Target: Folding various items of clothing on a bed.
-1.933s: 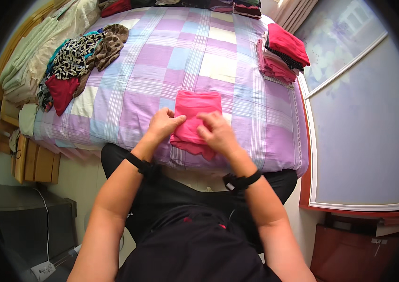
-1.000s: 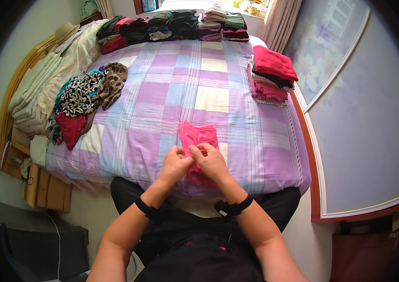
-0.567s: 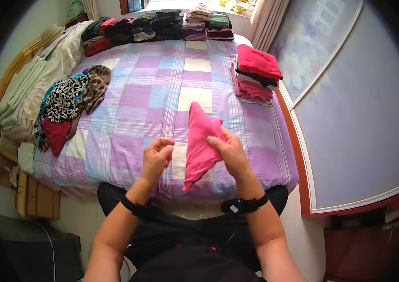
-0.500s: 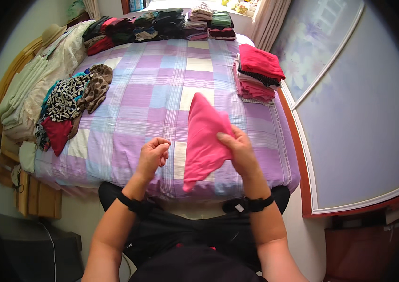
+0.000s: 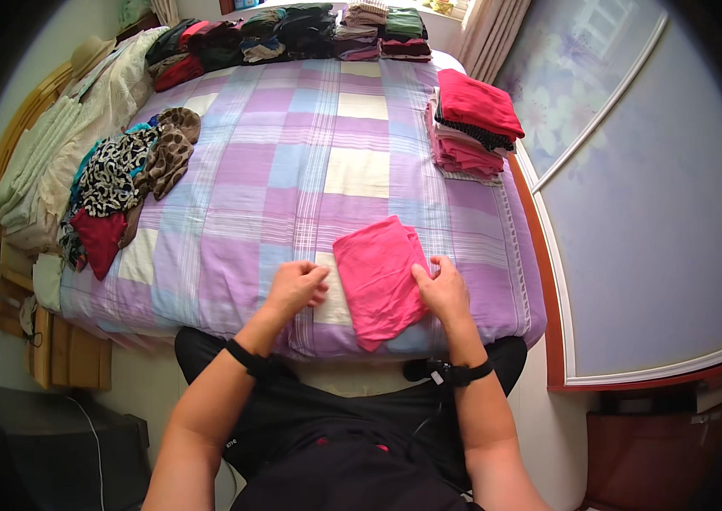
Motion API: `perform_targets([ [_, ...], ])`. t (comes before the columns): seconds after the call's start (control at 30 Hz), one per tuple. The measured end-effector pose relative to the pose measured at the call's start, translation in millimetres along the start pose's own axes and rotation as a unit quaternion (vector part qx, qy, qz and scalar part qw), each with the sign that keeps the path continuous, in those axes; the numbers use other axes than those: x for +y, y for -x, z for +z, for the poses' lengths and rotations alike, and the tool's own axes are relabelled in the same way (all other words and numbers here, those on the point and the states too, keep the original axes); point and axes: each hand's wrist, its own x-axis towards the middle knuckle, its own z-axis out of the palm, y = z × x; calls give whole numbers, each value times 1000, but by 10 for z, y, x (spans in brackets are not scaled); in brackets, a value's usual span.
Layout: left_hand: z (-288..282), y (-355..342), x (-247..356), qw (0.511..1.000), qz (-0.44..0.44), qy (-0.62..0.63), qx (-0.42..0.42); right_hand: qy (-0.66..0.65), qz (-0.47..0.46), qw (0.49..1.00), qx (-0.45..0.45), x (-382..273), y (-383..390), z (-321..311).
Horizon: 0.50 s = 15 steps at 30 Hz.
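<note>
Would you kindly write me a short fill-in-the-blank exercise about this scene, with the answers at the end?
1. The person's ____ hand has its thumb over the edge of the pink cloth.
2. The loose heap of clothes lies toward the picture's ____ side of the bed.
3. The person's trousers are ____ in colour.

Missing words: right; left; black.

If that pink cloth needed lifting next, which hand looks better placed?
Probably the right hand: its thumb is at the right edge of the pink cloth. The left hand, fingers curled, sits off the cloth's left side, with a strip of plaid bedspread showing between them.
</note>
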Motion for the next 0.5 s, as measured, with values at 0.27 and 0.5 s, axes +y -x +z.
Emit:
perform_targets([
  [0.27, 474, -307, 330, 986, -127, 84, -70, -99, -34, 994, 36, 29, -348, 413],
  [0.5, 581, -379, 275, 985, 115, 125, -8, -220, 12, 975, -8, -50, -142, 121],
])
